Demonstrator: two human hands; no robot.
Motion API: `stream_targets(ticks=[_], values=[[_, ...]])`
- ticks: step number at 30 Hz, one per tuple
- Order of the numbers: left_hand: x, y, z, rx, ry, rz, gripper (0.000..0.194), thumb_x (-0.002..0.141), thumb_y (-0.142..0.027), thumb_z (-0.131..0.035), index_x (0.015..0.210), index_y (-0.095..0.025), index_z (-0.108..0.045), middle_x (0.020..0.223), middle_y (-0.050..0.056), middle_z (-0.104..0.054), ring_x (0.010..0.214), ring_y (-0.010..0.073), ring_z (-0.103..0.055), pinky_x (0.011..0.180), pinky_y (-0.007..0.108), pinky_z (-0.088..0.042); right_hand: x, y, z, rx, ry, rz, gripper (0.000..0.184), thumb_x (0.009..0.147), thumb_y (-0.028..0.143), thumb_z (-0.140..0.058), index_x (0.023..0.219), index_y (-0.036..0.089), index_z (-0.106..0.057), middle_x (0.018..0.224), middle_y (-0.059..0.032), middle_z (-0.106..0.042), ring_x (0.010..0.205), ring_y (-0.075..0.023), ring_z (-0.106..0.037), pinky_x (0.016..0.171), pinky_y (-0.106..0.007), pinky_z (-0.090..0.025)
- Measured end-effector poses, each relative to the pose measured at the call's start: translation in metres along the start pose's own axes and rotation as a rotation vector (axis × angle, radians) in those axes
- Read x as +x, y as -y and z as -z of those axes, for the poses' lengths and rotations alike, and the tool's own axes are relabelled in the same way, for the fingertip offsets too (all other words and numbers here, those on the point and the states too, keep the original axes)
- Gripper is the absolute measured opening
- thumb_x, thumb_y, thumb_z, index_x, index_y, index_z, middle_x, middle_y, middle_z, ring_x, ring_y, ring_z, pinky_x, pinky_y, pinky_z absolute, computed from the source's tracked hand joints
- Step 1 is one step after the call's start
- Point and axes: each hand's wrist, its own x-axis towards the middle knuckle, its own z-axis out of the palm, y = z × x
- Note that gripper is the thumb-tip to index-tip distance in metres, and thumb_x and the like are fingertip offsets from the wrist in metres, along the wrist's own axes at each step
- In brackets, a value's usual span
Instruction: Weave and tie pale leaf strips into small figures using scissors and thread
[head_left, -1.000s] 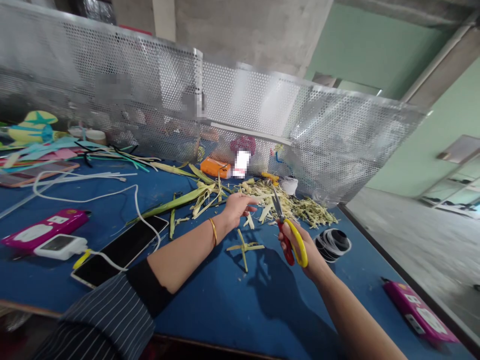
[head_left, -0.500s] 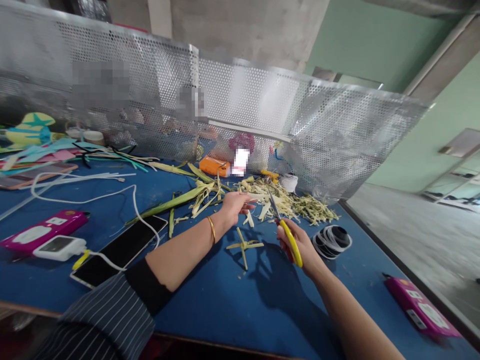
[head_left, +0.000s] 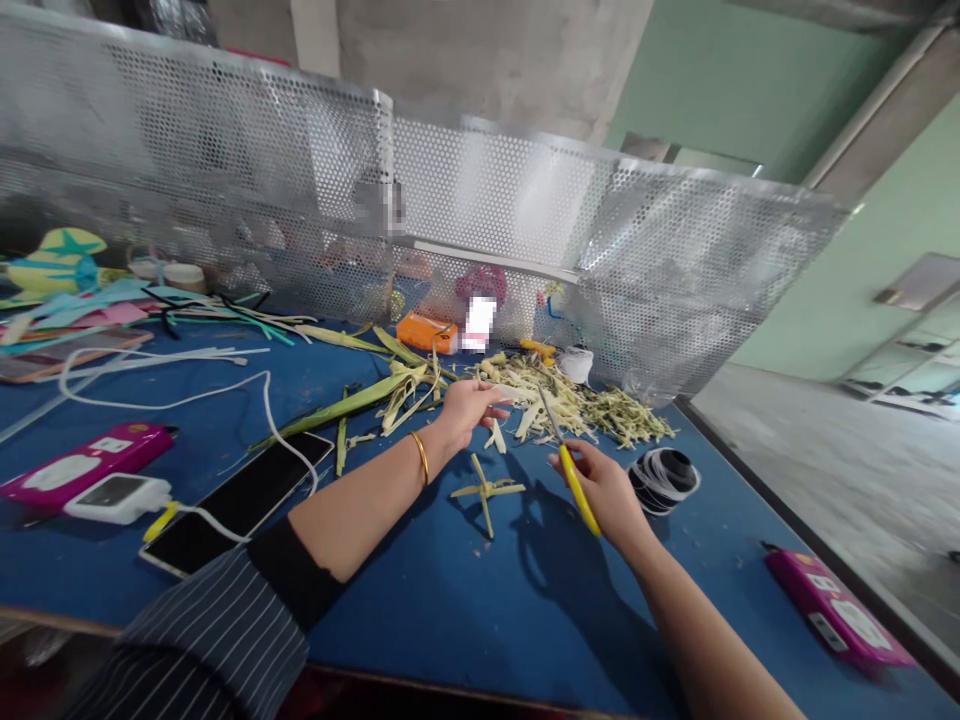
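My left hand (head_left: 469, 408), with a gold bangle at the wrist, reaches to the edge of a pile of pale shredded husk (head_left: 574, 395). Its fingers are drawn together, and a pale husk strip (head_left: 516, 392) appears pinched at their tips. My right hand (head_left: 604, 485) grips yellow-handled scissors (head_left: 576, 490), whose blades point up and left to the pile. Whether the blades are apart is hard to make out. Between my hands a small cross of tied husk strips (head_left: 487, 489) lies on the blue table (head_left: 450, 600).
Long green husk leaves (head_left: 345, 405) lie left of the pile. A black-and-white thread spool (head_left: 664, 480) stands beside my right hand. A phone (head_left: 240, 500), a white cable (head_left: 172, 400) and a magenta device (head_left: 90, 460) lie left. Another magenta device (head_left: 836, 605) lies right. A perforated metal screen (head_left: 487, 190) stands behind.
My right hand has turned the scissors slightly, their yellow handles now looking closer together. My left hand has barely moved. The whole view has shifted a little.
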Motion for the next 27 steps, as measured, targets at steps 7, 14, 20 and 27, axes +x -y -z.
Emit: stream_targets(ticks=[7, 14, 20, 27], values=[[-0.014, -0.018, 0.003, -0.050, -0.002, -0.001, 0.004, 0.079, -0.016, -0.064, 0.075, -0.015, -0.064, 0.076, 0.006, -0.070, 0.058, 0.0102, -0.059, 0.049, 0.022, -0.037, -0.026, 0.013, -0.003, -0.803, 0.172, 0.062, 0.029, 0.083, 0.033, -0.056, 0.107, 0.017, -0.060, 0.080, -0.0110, -0.072, 0.073, -0.0280, -0.069, 0.055, -0.030, -0.034], [-0.044, -0.019, 0.017, -0.057, 0.008, -0.035, 0.011, 0.073, -0.017, -0.069, 0.064, -0.015, -0.063, 0.057, -0.001, -0.054, 0.049, 0.0062, -0.044, 0.044, 0.021, -0.029, -0.007, 0.039, 0.017, -0.586, 0.191, 0.193, 0.016, 0.077, 0.031, -0.065, 0.088, 0.019, -0.067, 0.087, -0.0089, -0.069, 0.074, -0.0228, -0.066, 0.062, -0.030, -0.043], [-0.064, 0.001, 0.033, -0.028, 0.031, -0.096, 0.020, 0.065, -0.030, -0.075, 0.063, -0.014, -0.062, 0.048, -0.004, -0.048, 0.045, 0.0067, -0.039, 0.044, 0.022, -0.025, 0.025, 0.085, -0.021, 0.480, 0.085, 0.161, 0.049, 0.062, 0.041, -0.077, 0.102, 0.018, -0.061, 0.085, -0.0027, -0.068, 0.061, -0.0148, -0.062, 0.057, -0.028, -0.050], [-0.063, 0.007, 0.037, -0.018, 0.064, -0.162, 0.020, 0.062, -0.029, -0.076, 0.058, -0.015, -0.062, 0.047, -0.005, -0.049, 0.046, 0.0074, -0.038, 0.046, 0.022, -0.026, 0.022, 0.093, -0.038, 0.540, -0.049, 0.103, 0.023, 0.067, 0.038, -0.072, 0.073, 0.018, -0.063, 0.050, 0.0032, -0.058, 0.047, -0.0123, -0.054, 0.049, -0.025, -0.046]])
